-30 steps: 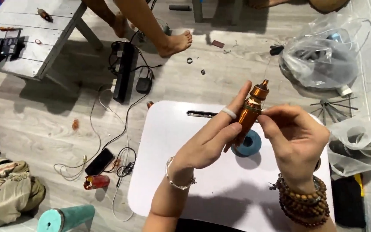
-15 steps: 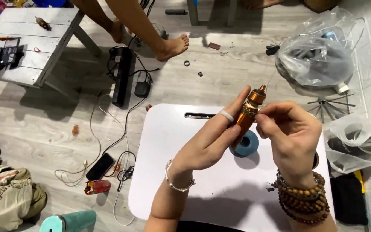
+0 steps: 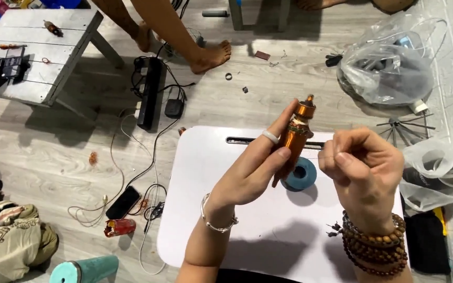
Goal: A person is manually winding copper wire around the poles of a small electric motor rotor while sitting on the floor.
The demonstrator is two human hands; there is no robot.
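My left hand [image 3: 252,165], with a white ring on one finger and a thin bracelet at the wrist, holds a copper-orange cylindrical motor part [image 3: 295,133] upright above a small white table [image 3: 200,209]. My right hand [image 3: 365,170], wearing brown bead bracelets, is just right of the part with thumb and fingers pinched together, apparently on a fine wire that is too thin to see. A blue tape roll [image 3: 300,175] lies on the table right behind the part.
Another person's bare feet [image 3: 211,55] stand on the wooden floor beyond the table. A black power strip [image 3: 150,94], cables, a phone [image 3: 123,202] and a red part [image 3: 119,227] lie at left. Plastic bags [image 3: 386,63] sit at right, a grey wooden bench [image 3: 38,57] at far left.
My right hand has drawn slightly away to the right of the part, still pinched. The left hand keeps the part upright in about the same place.
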